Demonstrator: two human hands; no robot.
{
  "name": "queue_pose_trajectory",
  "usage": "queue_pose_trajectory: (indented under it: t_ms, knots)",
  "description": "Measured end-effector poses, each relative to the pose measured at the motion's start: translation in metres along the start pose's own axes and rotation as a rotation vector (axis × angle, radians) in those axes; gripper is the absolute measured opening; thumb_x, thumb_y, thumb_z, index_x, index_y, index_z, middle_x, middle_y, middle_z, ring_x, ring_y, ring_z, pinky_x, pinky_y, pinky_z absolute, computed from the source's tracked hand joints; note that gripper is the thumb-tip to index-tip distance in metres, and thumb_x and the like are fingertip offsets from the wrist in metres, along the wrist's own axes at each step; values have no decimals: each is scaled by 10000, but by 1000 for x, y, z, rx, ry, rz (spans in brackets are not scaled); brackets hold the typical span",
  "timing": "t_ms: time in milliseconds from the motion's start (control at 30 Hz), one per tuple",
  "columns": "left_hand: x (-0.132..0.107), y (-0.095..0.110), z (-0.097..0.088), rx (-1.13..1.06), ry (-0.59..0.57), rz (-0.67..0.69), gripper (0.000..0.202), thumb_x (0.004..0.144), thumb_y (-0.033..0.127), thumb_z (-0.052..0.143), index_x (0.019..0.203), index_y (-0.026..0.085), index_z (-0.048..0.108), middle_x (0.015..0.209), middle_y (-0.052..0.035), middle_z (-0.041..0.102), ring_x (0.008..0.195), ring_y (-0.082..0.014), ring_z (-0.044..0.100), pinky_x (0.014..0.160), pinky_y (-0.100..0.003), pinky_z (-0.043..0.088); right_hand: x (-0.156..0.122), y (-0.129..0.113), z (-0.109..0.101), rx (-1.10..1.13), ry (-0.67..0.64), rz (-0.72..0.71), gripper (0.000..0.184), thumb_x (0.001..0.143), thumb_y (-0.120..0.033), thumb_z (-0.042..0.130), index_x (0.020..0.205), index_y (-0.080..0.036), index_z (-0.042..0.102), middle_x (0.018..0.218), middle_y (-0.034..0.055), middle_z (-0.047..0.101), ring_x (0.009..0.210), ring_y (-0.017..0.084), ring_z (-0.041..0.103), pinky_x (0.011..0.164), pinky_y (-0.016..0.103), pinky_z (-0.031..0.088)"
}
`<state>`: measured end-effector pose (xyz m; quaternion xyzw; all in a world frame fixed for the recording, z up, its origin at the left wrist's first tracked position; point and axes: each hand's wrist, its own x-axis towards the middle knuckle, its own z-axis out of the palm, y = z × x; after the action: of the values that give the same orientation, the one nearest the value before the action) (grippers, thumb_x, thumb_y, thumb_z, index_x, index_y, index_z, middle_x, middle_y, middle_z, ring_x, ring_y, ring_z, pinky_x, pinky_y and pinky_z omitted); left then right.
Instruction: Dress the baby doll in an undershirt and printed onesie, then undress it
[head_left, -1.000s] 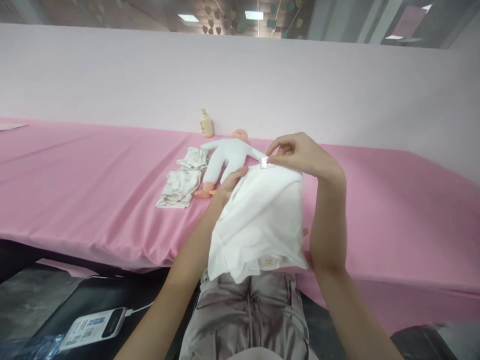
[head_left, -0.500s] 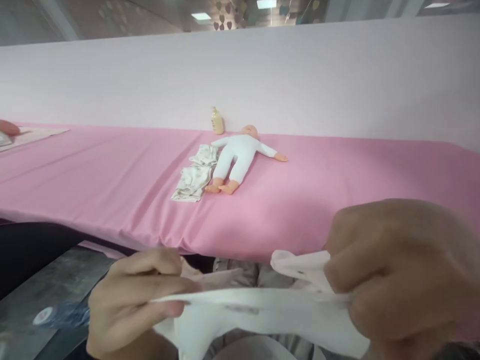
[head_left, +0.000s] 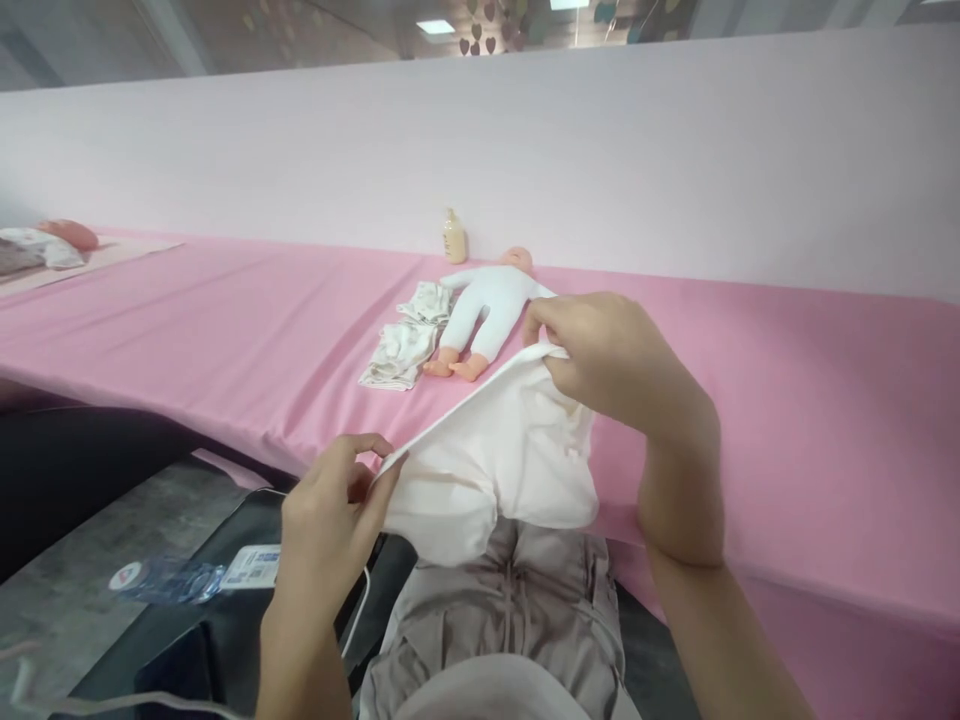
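Note:
Stretched between my two hands is a pair of white baby pants (head_left: 480, 455), its top edge pulled straight and slanting up to the right. My left hand (head_left: 334, 510) pinches the lower left end of that edge. At the upper right end, my right hand (head_left: 611, 355) is closed on the cloth, in front of the pink table cover. The pants hang down toward my lap, at the table's front edge. Just beyond, a baby doll (head_left: 491, 300) in a white suit lies on its back, one arm partly hidden behind my right hand. Folded patterned baby clothes (head_left: 397, 355) lie beside it.
A pump bottle (head_left: 454, 238) stands by the white wall behind the pink-covered table (head_left: 247, 320). Another doll (head_left: 71, 235) lies on a mat at far left. Below left, a plastic water bottle (head_left: 169, 580) and a dark phone-like object (head_left: 176, 665) rest on a black seat.
Both hands have moved forward and away from me, the right one also higher. The pants, bunched and stretched near my body before, now hang spread out at a slant.

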<state>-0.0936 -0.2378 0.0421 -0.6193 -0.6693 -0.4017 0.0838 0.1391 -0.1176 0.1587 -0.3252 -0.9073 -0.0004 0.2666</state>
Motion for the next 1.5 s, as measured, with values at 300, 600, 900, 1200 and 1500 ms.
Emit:
queue_pose_trajectory:
  t_ms: [300, 600, 900, 1200, 1500]
  knots:
    - [2, -3, -4, -566, -40, -121, 286, 742, 236, 661, 608, 192, 412, 644, 40, 449, 557, -84, 438, 478, -209, 339, 18, 23, -2, 687, -308, -441, 326, 801, -206, 516, 632, -209, 237, 651, -38, 326, 639, 78, 334, 578, 235, 274]
    - [6, -19, -7, -299, -162, 94, 269, 845, 175, 505, 965, 300, 711, 1052, -9, 651, 822, -139, 628, 578, -201, 469, 13, 30, -9, 614, -462, -481, 243, 803, -392, 625, 837, -163, 551, 570, -79, 347, 529, 54, 299, 526, 216, 256]
    - [6, -20, 7, -201, -87, -53, 458, 870, 326, 481, 1326, 280, 490, 1330, -47, 544, 1129, -241, 575, 870, -341, 522, 22, 16, 7, 246, -121, -48, 140, 773, -303, 591, 756, -169, 628, 586, -40, 409, 576, 80, 360, 564, 234, 235]
    - [-7, -19, 15, -773, -221, -212, 583, 853, 348, 552, 1404, 294, 368, 1348, -96, 518, 1076, -263, 615, 814, -379, 578, 17, 21, -1, 598, -595, -633, 200, 854, -325, 539, 918, -181, 661, 546, -58, 454, 521, 59, 390, 577, 210, 340]
    - [9, -33, 58, -149, 145, 101, 314, 881, 246, 500, 1172, 249, 621, 1246, -53, 610, 1131, -216, 590, 986, -364, 492, 21, 37, 5, 163, -457, 23, 238, 764, -132, 513, 815, -182, 740, 697, 18, 656, 557, 91, 460, 525, 225, 302]
